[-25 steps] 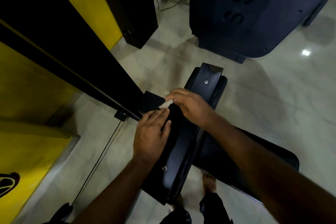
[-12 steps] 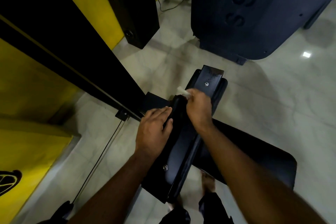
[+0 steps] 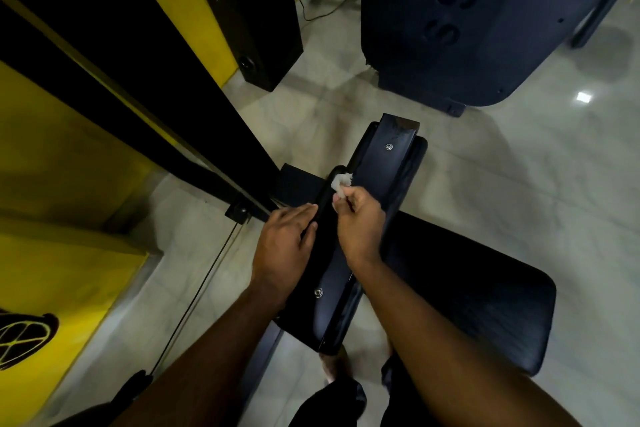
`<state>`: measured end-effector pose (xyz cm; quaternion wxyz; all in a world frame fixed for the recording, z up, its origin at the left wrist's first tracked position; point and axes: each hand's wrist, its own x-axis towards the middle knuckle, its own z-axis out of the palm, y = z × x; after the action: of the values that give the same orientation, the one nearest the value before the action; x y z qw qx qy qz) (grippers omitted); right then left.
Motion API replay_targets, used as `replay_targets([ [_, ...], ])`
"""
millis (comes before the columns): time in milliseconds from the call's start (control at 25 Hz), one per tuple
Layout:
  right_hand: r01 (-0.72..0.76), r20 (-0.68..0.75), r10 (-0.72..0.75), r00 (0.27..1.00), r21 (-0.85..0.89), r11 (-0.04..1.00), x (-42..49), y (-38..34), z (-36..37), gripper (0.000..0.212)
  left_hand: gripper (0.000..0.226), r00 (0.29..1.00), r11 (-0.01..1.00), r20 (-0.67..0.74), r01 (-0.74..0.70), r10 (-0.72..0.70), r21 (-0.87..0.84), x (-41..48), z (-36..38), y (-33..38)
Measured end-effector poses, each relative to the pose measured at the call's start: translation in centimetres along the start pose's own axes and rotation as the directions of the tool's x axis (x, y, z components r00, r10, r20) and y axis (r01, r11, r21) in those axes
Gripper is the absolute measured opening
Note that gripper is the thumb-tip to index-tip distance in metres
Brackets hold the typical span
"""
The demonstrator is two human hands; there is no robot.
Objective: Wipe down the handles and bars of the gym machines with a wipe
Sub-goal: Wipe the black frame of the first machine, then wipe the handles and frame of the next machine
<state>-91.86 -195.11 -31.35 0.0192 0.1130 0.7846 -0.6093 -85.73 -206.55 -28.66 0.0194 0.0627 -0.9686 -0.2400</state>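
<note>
A crumpled white wipe (image 3: 341, 182) sticks out past the fingertips of my right hand (image 3: 360, 222), which is closed around it and presses it against a black padded bar (image 3: 332, 274) of a gym machine. The bar runs from near my legs up toward a flat black metal end (image 3: 398, 135) with a bolt. My left hand (image 3: 284, 246) lies flat on the bar's left edge, fingers together, holding nothing. A black seat pad (image 3: 478, 302) lies under and to the right of the bar.
A thick black frame beam (image 3: 114, 80) slants across the left with a thin cable (image 3: 197, 291) beneath it. Yellow wall panels (image 3: 52, 184) stand at left. A dark blue machine shroud (image 3: 478, 17) stands at the back right on pale tiled floor (image 3: 519, 166).
My right hand carried the wipe up along the bar toward its far end, then drew back a little toward me. My left hand stayed on the bar's left edge.
</note>
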Motion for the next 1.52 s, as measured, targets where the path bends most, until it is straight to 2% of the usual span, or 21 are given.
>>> replay_targets([
  [80,0.218,0.072,-0.207,0.976,-0.205,0.954,-1.2,-0.2,-0.8,0.017,0.037,0.999,1.000,0.031,0.008,-0.008,-0.011,-0.6,-0.6,0.0],
  [160,0.423,0.211,-0.369,0.905,-0.366,0.829,-2.7,-0.5,-1.6,0.020,0.038,0.998,1.000,0.061,0.021,-0.019,-0.023,-1.6,-1.4,0.2],
  [200,0.495,0.302,-0.399,0.866,-0.404,0.769,-3.3,-0.4,-1.9,0.020,0.039,0.997,0.999,0.072,0.024,-0.022,-0.034,-2.1,-1.8,0.2],
  [240,0.523,0.385,-0.382,0.840,-0.391,0.757,-3.8,-0.7,-2.6,0.023,0.038,0.997,0.999,0.077,0.022,-0.018,-0.045,-2.7,-2.4,0.3],
  [280,0.582,0.496,-0.372,0.784,-0.382,0.717,-4.0,-0.7,-3.5,0.025,0.038,0.996,0.998,0.083,0.022,-0.018,-0.051,-3.3,-2.9,0.3],
  [360,0.764,0.722,-0.379,0.579,-0.318,0.562,-3.9,-1.0,-5.2,0.025,0.033,0.994,0.999,0.105,0.034,-0.030,-0.042,-4.3,-4.0,0.7],
  [400,0.807,0.783,-0.348,0.516,-0.308,0.503,-3.8,-1.1,-6.1,0.027,0.031,0.992,0.999,0.120,0.041,-0.036,-0.035,-4.7,-4.5,1.1],
  [440,0.789,0.765,-0.340,0.547,-0.336,0.514,-3.4,-1.4,-7.2,0.029,0.030,0.990,0.999,0.138,0.037,-0.032,-0.028,-4.8,-5.0,1.7],
  [480,0.708,0.678,-0.335,0.654,-0.394,0.587,-3.1,-1.5,-8.3,0.027,0.030,0.988,0.999,0.154,0.029,-0.025,-0.024,-4.7,-5.2,2.3],
  [560,0.440,0.401,-0.259,0.879,-0.472,0.764,-2.6,-2.9,-11.6,0.017,0.031,0.985,1.000,0.170,-0.010,0.014,-0.023,-3.7,-5.7,4.6],
  [600,0.305,0.295,-0.181,0.938,-0.457,0.836,-2.3,-3.4,-13.6,0.012,0.031,0.985,0.999,0.170,-0.032,0.036,-0.023,-2.9,-5.6,6.1],
  [640,0.215,0.225,-0.128,0.966,-0.425,0.879,-2.0,-4.2,-15.8,0.008,0.031,0.984,0.998,0.163,-0.064,0.066,-0.018,-2.2,-5.6,8.0],
  [760,0.099,0.118,-0.060,0.991,-0.355,0.930,-0.9,-7.0,-22.3,0.010,0.030,0.975,0.987,0.155,-0.159,0.161,-0.026,0.0,-5.1,14.6],
  [840,0.085,0.065,-0.065,0.996,-0.366,0.927,0.0,-7.8,-28.2,0.016,0.030,0.959,0.971,0.154,-0.236,0.240,-0.041,0.8,-3.9,20.4],
  [1080,0.052,-0.049,-0.075,0.996,-0.375,0.925,2.6,-6.3,-47.6,0.012,0.030,0.899,0.919,0.198,-0.392,0.390,-0.027,0.8,3.4,37.9],
  [1280,0.011,-0.066,-0.038,0.997,-0.366,0.931,6.6,-5.0,-60.8,0.012,0.024,0.915,0.933,0.189,-0.357,0.357,-0.039,1.4,8.6,50.3],
  [1520,0.044,-0.045,-0.058,0.997,-0.258,0.965,15.2,-5.5,-69.6,0.012,0.028,0.924,0.937,0.173,-0.348,0.341,0.014,8.6,12.3,61.4],
])
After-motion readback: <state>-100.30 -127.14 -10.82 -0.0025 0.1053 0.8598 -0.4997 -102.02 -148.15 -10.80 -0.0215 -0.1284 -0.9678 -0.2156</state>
